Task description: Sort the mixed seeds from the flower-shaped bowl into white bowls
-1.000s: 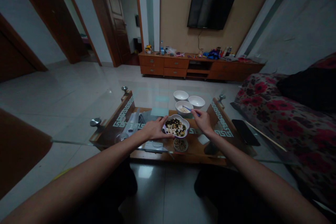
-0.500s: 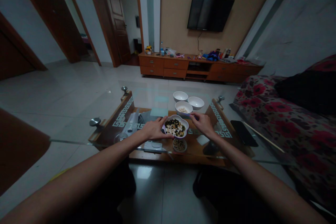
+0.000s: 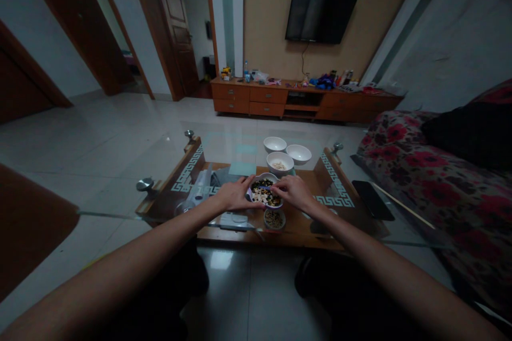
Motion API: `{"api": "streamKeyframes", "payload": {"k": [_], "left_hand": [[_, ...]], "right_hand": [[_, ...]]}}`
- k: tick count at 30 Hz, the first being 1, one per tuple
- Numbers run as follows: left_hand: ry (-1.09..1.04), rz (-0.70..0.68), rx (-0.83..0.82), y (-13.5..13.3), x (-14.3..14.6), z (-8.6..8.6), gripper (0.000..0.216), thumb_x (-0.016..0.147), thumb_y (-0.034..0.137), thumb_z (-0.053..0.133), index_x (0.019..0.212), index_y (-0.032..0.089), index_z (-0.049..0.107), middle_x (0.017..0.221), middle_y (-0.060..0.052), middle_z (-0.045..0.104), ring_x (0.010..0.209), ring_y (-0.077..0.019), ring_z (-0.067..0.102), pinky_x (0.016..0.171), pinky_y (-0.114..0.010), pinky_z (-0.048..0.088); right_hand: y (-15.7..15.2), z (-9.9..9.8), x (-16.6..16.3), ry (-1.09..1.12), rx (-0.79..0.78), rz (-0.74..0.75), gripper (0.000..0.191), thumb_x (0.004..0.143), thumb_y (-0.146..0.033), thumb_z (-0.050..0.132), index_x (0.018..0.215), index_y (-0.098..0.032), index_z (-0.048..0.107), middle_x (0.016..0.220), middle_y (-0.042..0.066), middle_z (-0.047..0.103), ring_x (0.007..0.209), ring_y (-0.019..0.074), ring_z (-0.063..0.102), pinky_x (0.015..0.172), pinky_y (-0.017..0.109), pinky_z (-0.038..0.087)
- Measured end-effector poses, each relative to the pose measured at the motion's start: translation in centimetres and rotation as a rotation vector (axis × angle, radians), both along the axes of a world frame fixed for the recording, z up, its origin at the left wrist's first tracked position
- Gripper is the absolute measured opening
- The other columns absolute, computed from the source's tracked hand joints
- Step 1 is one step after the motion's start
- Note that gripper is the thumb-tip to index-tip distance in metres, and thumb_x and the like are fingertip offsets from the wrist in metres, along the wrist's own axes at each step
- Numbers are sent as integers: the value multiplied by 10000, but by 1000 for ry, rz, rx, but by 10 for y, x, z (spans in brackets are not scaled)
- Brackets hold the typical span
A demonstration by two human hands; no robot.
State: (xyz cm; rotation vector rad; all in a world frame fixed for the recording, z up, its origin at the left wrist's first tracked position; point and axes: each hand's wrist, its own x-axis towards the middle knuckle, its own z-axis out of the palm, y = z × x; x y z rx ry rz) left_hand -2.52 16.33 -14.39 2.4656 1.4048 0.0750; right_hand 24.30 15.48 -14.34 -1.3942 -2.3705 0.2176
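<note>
Left hand clasps the scalloped bowl of mixed beans at nine o'clock, apparently steadying it; the right hand pinches a purple utensil over them. Three white bowls sit handily at one.

Across the frame's middle, a glass-topped counter carries three white bowls just right of centre and, farther right, a black smartphone beside a slender pale stick.

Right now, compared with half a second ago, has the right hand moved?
Yes. Against the bowl of pale bits, the right hand has moved left and nearer the wearer, reaching over the flower-shaped bowl.
</note>
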Motion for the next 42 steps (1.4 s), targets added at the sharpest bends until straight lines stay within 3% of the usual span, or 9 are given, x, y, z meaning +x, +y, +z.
{"api": "streamKeyframes", "payload": {"k": [18, 25, 34, 42], "left_hand": [[-2, -5, -7, -3, 3, 7, 1258, 733, 1048, 468, 1703, 277, 249, 1579, -223, 531, 1185, -501, 684, 972, -586, 562], [0, -11, -7, -3, 2, 6, 1243, 751, 1032, 477, 1696, 255, 252, 1574, -226, 536, 1194, -488, 682, 985, -566, 561], [5, -8, -5, -3, 3, 6, 1235, 762, 1012, 490, 1701, 247, 250, 1565, -231, 544, 1173, -473, 697, 982, -548, 557], [21, -3, -13, -6, 5, 12, 1251, 743, 1033, 488, 1693, 252, 255, 1590, -225, 521, 1213, -477, 679, 1001, -552, 554]], "right_hand": [[-1, 0, -12, 12, -37, 62, 226, 1015, -349, 664, 968, -285, 876, 908, 63, 819, 792, 204, 701, 738, 322, 445], [0, 0, -10, -34, -20, 83, 213, 1012, -334, 689, 937, -262, 875, 830, 61, 789, 706, 180, 645, 683, 329, 385], [1, -1, -3, -175, 85, 172, 118, 986, -315, 767, 1051, -283, 860, 911, 46, 784, 887, 218, 663, 796, 365, 349], [1, 5, -3, -249, 181, 290, 116, 999, -299, 744, 978, -250, 847, 924, 60, 765, 909, 231, 613, 845, 396, 329]]}}
